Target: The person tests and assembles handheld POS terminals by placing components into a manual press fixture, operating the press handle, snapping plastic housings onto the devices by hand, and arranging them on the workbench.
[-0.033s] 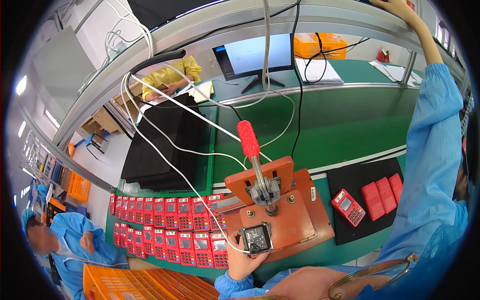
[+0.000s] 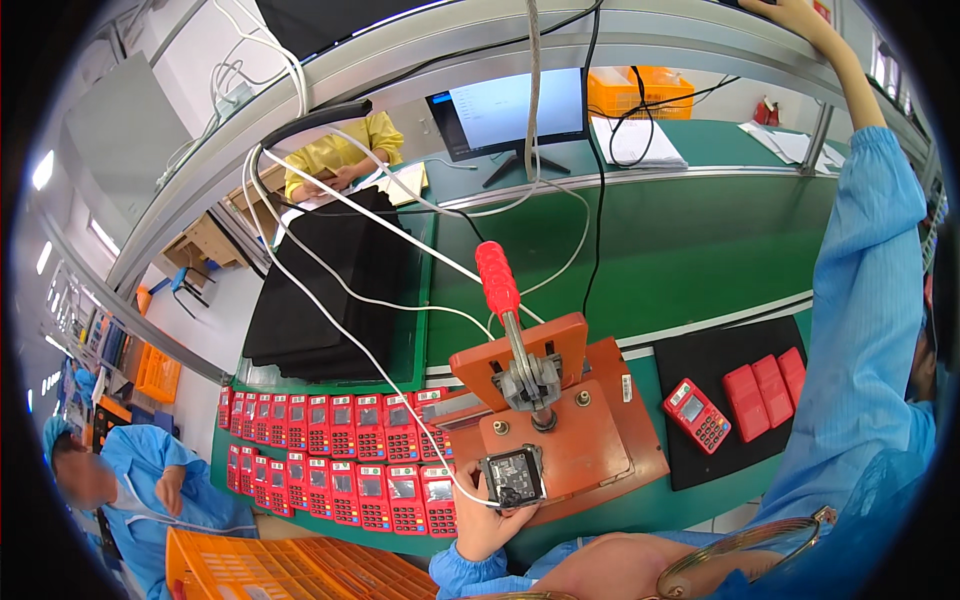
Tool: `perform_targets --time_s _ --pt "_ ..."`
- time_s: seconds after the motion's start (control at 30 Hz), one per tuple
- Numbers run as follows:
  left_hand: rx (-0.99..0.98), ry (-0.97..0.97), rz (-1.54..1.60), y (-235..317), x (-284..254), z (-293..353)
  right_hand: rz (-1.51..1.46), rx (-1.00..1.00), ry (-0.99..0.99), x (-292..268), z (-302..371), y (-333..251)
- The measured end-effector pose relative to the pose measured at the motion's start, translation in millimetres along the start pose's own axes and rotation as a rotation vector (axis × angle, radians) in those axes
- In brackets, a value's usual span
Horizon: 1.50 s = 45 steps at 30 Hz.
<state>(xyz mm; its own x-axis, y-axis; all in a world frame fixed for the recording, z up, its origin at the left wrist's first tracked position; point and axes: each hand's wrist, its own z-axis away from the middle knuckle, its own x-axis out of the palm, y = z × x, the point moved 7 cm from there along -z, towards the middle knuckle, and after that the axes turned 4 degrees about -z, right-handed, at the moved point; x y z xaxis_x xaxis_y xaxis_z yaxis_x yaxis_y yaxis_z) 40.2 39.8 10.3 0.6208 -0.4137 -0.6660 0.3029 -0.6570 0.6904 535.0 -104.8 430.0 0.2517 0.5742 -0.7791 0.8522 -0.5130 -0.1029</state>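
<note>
My left hand (image 2: 483,522) is closed around a small square module (image 2: 514,476) with a dark circuit board in a black frame. A white cable (image 2: 372,372) runs to its lower left corner. The module is at the near left edge of a brown clamp fixture (image 2: 600,440), which has a red-handled toggle clamp (image 2: 500,285). My right hand (image 2: 795,14) reaches high to the metal shelf at the upper right, beside a dark object. Its fingertips are partly cut off by the picture's edge.
Two rows of red card terminals (image 2: 343,425) stand left of the fixture. On a black mat (image 2: 690,350) lie several more red terminals. A black cloth stack (image 2: 325,290), hanging cables and a monitor (image 2: 512,115) are farther back. Two people sit nearby; an orange crate (image 2: 290,570) is lower left.
</note>
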Motion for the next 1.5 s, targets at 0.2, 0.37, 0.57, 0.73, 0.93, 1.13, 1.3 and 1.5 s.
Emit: perform_targets --time_s 0.2,0.37,0.57,0.73,0.93,1.13,1.3,1.5 --pt "0.021 -0.001 -0.004 4.4 -3.6 -1.1 -0.063 -0.020 -0.020 -12.5 0.0 -7.9" --pt "0.040 -0.017 -0.023 2.9 0.9 -5.0 -0.079 -0.019 -0.016 -2.4 1.3 -2.2" --pt "0.022 -0.018 -0.002 1.5 -0.8 -3.6 -0.103 -0.048 -0.007 -0.4 0.0 -5.0" --pt "0.030 -0.017 -0.013 -0.3 -1.3 -1.1 -0.060 -0.062 -0.008 -3.3 1.4 -13.1" --pt "0.043 -0.021 -0.005 0.0 0.7 -1.7 -0.055 -0.070 -0.019 -3.1 4.5 -15.9" --pt "0.052 -0.024 -0.026 -0.5 1.3 -2.3 -0.046 -0.029 0.013 -4.1 0.8 -6.7" --pt "0.045 -0.016 -0.008 0.3 0.6 -3.3 -0.035 -0.025 0.047 -4.3 0.4 -7.7" --pt "0.035 -0.011 0.006 0.2 0.5 -2.6 -0.025 -0.009 0.024 -1.7 2.4 -4.0"
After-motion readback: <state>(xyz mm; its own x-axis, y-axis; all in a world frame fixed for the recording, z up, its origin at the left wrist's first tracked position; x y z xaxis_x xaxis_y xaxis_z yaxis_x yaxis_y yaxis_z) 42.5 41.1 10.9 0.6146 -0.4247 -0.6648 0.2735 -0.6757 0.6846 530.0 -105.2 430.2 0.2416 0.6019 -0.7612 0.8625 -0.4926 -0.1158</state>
